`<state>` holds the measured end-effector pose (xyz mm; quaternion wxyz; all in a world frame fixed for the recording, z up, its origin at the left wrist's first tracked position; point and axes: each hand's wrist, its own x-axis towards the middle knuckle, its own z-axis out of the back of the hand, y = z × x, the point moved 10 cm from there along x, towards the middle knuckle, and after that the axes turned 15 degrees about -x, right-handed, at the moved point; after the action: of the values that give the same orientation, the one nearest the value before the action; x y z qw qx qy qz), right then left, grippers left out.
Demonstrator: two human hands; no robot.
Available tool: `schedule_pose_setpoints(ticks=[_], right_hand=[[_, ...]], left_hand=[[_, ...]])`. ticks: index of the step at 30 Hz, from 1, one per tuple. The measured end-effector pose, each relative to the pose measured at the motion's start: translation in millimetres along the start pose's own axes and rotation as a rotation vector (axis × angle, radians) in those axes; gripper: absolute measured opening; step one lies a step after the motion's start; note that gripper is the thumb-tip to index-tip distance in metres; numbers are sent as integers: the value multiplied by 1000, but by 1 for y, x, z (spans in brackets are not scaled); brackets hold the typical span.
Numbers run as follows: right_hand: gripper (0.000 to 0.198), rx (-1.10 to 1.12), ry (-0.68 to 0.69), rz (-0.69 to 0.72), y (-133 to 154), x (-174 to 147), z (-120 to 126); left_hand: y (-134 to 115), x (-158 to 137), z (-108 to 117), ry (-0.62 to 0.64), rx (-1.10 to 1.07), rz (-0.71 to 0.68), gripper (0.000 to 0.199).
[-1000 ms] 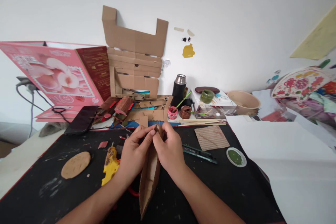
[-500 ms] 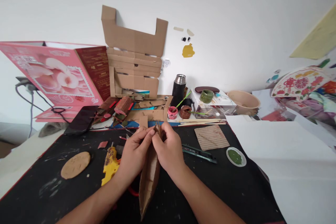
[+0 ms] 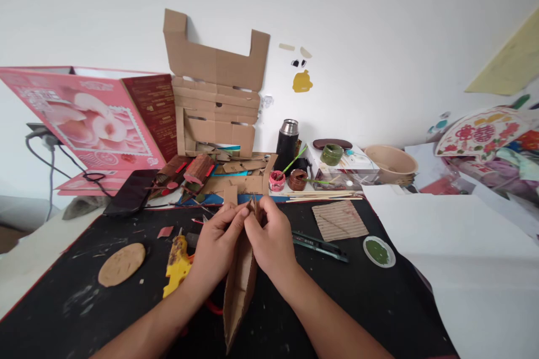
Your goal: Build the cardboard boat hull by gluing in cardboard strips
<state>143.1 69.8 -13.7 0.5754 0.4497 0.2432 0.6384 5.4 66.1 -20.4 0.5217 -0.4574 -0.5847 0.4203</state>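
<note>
Surface (image 3: 320,303): it is black, and I see it spread below the hands and out to both sides of them.
Pink box (image 3: 101,123): it stands well to the left of the hands and beyond them, with printed fruit on its front.
Cardboard sheet (image 3: 217,67): it is upright, beyond the hands and slightly to their left; I can notice slots in it.
Left hand (image 3: 217,241): its thumb and fingers are pinching the far end of the folded cardboard piece (image 3: 239,297).
Right hand (image 3: 272,235): it grasps the same end from the right, just beside the left hand.
Folded cardboard piece: it is long and narrow, like a trough; it extends from between the hands toward my viewpoint and finishes in a point. Whether this near point touches the surface, I cannot tell.
Beige bowl (image 3: 398,171): beyond the hands, well to the right.
Black bottle (image 3: 286,148): it is upright, beyond the right hand.
Yellow glue gun (image 3: 177,263): just left of the left hand, partly covered by the arm.
Green cutter (image 3: 322,245): it lies near the right hand, on its right.
Corrugated square (image 3: 343,221): flat, further right than the green cutter.
Oval disc (image 3: 122,265): flat, well left of the left hand.
Red scrap (image 3: 165,231): left of the left hand, near the yellow glue gun.
</note>
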Motion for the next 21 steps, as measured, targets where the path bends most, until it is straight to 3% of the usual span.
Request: schedule_pose_setpoints(ticks=[21], right_hand=[[27,4,4,-7,-1,0,-1]], left_hand=[[2,1,-2,12,-3,8,30]])
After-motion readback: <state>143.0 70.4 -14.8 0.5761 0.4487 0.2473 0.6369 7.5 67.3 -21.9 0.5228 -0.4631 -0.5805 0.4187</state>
